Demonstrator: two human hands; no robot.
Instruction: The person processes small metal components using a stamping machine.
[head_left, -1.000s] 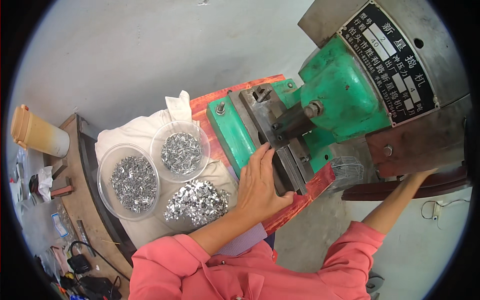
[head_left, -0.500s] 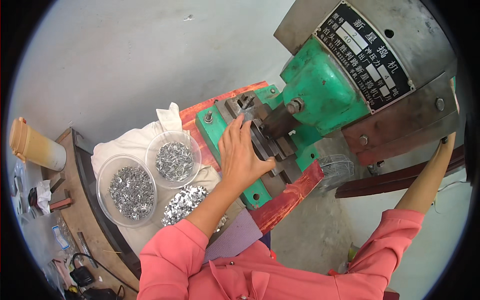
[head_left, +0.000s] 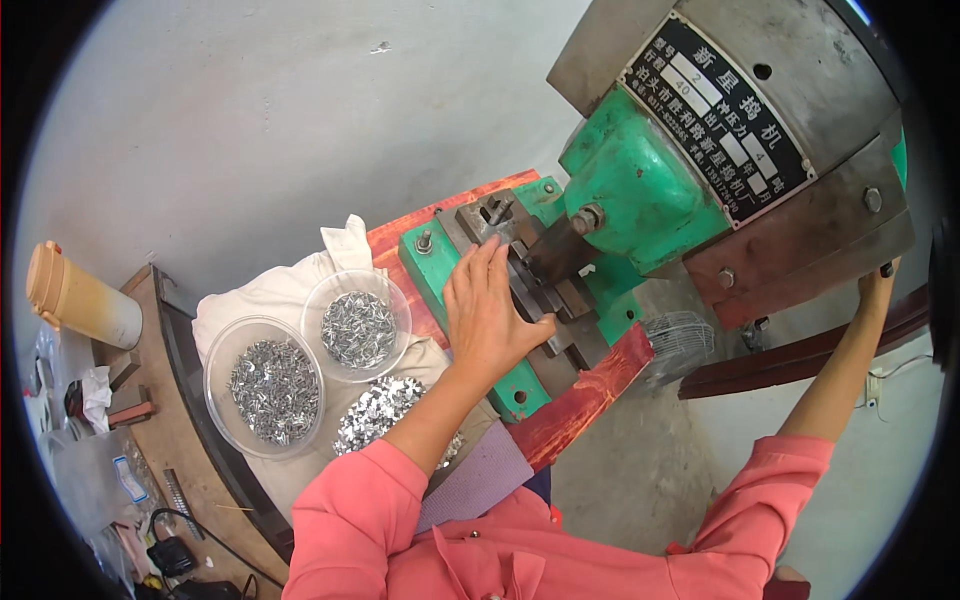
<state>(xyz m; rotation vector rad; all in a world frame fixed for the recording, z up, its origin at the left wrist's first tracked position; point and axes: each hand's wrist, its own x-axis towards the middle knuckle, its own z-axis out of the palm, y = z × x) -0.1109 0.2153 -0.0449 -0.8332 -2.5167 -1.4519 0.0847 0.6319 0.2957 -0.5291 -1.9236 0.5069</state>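
Observation:
My left hand (head_left: 490, 312) lies over the near side of the steel die block (head_left: 535, 285) of a green bench press (head_left: 640, 190). Its fingers are stretched out along the block and its thumb is spread away from them, near the block's edge. Beneath the green press head, the dark round ram (head_left: 560, 250) comes down close to the die. My right hand (head_left: 879, 282) is raised at the right side of the press, near a dark knob (head_left: 887, 270). The machine's housing hides most of its fingers, so its grip cannot be seen.
Left of the press, two clear tubs (head_left: 212, 400) of small metal parts and a heap of shiny flat pieces (head_left: 385, 405) rest on pale cloth (head_left: 240, 310). A lidded cup (head_left: 85, 300) stands farther left. A wire basket (head_left: 680, 340) is behind the red board (head_left: 590, 390).
My right arm has come down, and part of the hand now shows beside the press housing. My left hand stays at the die with its fingers spread. The whole view has shifted slightly.

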